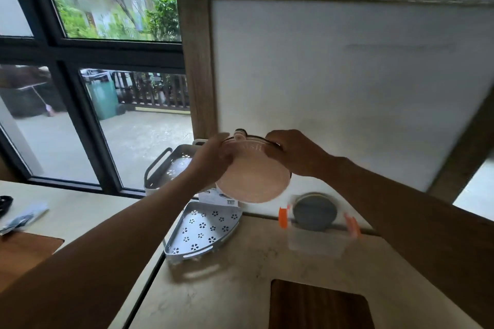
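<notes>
Holding up a round pink bowl in mid-air, both hands are on it, above the far corner of the pale, marbled stone counter. The left hand cups the bowl's left side, fingers curled round the smooth wall. The right hand grips the dark rim on the right. The bowl is tilted, its flat, matte base turned this way; the lettering on its side is too blurred to read. Directly below sits a white wedge-shaped plastic rack, its tray punched with little flower holes. To the right, against the wall, stands a clear box with orange clips and a round grey lid. Nearer lies a dark wooden board, rounded at the corners.
</notes>
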A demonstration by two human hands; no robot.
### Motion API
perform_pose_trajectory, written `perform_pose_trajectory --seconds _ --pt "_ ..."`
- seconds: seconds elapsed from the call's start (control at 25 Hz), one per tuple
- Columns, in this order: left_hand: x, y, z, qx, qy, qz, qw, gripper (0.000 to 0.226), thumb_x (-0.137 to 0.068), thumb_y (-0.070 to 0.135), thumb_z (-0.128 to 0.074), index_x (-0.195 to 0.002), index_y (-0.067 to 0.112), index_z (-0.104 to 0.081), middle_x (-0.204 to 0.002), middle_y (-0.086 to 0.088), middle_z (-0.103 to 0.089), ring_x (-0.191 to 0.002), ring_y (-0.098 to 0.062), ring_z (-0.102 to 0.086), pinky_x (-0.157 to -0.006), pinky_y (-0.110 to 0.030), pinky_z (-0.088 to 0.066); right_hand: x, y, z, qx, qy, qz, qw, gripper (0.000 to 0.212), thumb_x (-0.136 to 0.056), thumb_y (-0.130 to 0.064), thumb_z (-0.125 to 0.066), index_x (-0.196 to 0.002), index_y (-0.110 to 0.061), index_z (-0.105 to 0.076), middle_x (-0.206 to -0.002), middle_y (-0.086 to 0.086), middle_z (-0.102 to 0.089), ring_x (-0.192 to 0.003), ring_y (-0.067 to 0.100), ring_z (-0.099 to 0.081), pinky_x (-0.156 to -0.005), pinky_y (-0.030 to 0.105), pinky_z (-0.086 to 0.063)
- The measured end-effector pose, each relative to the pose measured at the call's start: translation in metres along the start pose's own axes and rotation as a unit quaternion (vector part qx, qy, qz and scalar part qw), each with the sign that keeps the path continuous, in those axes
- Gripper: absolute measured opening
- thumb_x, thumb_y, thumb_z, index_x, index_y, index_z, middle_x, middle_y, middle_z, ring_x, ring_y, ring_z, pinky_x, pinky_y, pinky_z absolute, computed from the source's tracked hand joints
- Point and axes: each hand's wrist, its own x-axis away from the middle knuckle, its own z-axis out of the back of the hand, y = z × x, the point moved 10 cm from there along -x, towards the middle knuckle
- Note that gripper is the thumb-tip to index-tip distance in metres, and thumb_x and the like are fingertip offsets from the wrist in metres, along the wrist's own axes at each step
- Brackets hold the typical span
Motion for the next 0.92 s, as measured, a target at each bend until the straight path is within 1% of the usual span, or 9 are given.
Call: perform_pose_trajectory --seconds 0.08,0.16,0.28,0.36,0.52,0.68,0.76,0.84,0.92 --pt "0.011 0.01 -0.025 -0.024 -0.048 0.0 0.999 0.017 -0.082 0.006 -0.06 -0.099 0.004 -0.064 -0.091 -0.018 -0.07 -0.086 -0.038 -0.067 -0.074 -0.052 -0.056 0.022 0.012 0.004 0.019 -0.02 -0.008 1.0 0.028 -0.099 -0.026 -0.051 -0.073 -0.017 -0.047 -0.066 -0.005 -0.048 -0.063 0.018 -0.05 -0.057 0.031 -0.035" --pt "0.019 0.02 -0.045 -0.033 -0.058 -0.009 0.998 0.011 -0.083 0.011 -0.066 -0.089 0.002 -0.065 -0.083 -0.019 -0.07 -0.079 -0.038 -0.067 -0.07 -0.051 -0.056 0.047 0.029 0.009 0.035 -0.039 -0.024 0.998 0.027 -0.101 -0.028 -0.049 -0.075 -0.02 -0.046 -0.068 -0.008 -0.046 -0.065 0.017 -0.049 -0.059 0.031 -0.034" --pt "0.024 0.034 -0.074 -0.025 -0.058 -0.01 0.998 0.016 -0.084 0.018 -0.071 -0.09 0.004 -0.068 -0.083 -0.014 -0.07 -0.079 -0.032 -0.067 -0.069 -0.042 -0.055 0.082 0.057 0.014 0.045 -0.06 -0.058 0.996 0.026 -0.102 -0.031 -0.047 -0.077 -0.022 -0.045 -0.07 -0.009 -0.046 -0.067 0.016 -0.048 -0.062 0.032 -0.036" --pt "0.024 0.041 -0.094 -0.033 -0.06 -0.007 0.998 0.019 -0.086 0.024 -0.071 -0.095 0.007 -0.07 -0.088 -0.01 -0.072 -0.082 -0.028 -0.068 -0.074 -0.04 -0.057 0.101 0.077 0.019 0.042 -0.056 -0.082 0.994 0.025 -0.102 -0.031 -0.046 -0.079 -0.022 -0.046 -0.073 -0.006 -0.047 -0.071 0.018 -0.049 -0.066 0.034 -0.038" --pt "0.016 0.057 -0.147 -0.05 -0.068 -0.018 0.996 0.016 -0.089 0.023 -0.067 -0.099 0.012 -0.074 -0.093 -0.008 -0.076 -0.083 -0.024 -0.067 -0.075 -0.033 -0.05 0.136 0.13 0.026 0.063 -0.042 -0.148 0.986 0.027 -0.103 -0.031 -0.045 -0.087 -0.012 -0.057 -0.085 0.005 -0.05 -0.081 0.025 -0.052 -0.074 0.039 -0.043" --pt "-0.006 0.068 -0.194 -0.095 -0.067 -0.047 0.992 0.019 -0.089 0.016 -0.064 -0.102 0.012 -0.077 -0.099 -0.011 -0.076 -0.092 -0.028 -0.066 -0.079 -0.03 -0.043 0.153 0.186 0.027 0.054 0.004 -0.215 0.975 0.021 -0.096 -0.032 -0.056 -0.079 -0.021 -0.058 -0.076 -0.001 -0.057 -0.076 0.023 -0.057 -0.062 0.029 -0.034" --pt "-0.022 0.058 -0.212 -0.083 -0.05 -0.026 0.995 0.017 -0.086 0.015 -0.067 -0.099 0.014 -0.078 -0.096 -0.007 -0.077 -0.083 -0.019 -0.065 -0.074 -0.021 -0.04 0.159 0.217 0.022 0.031 0.036 -0.241 0.969 0.014 -0.093 -0.034 -0.061 -0.09 -0.02 -0.064 -0.08 0.001 -0.064 -0.076 0.022 -0.059 -0.062 0.029 -0.036" --pt "-0.038 0.042 -0.23 -0.061 -0.033 0.006 0.998 0.014 -0.081 0.014 -0.071 -0.093 0.017 -0.078 -0.089 -0.003 -0.077 -0.067 -0.002 -0.057 -0.064 -0.003 -0.036 0.162 0.246 0.01 0.027 0.052 -0.253 0.966 0.019 -0.092 -0.034 -0.063 -0.1 -0.018 -0.066 -0.083 0.004 -0.069 -0.075 0.022 -0.06 -0.059 0.027 -0.036" --pt "-0.052 0.025 -0.25 -0.048 -0.026 0.027 0.998 0.012 -0.08 0.014 -0.072 -0.09 0.018 -0.078 -0.086 0.0 -0.077 -0.064 0.002 -0.055 -0.062 0.0 -0.036 0.161 0.271 -0.011 0.033 0.046 -0.249 0.967 0.019 -0.093 -0.035 -0.061 -0.099 -0.017 -0.065 -0.082 0.005 -0.07 -0.074 0.024 -0.062 -0.056 0.027 -0.038"
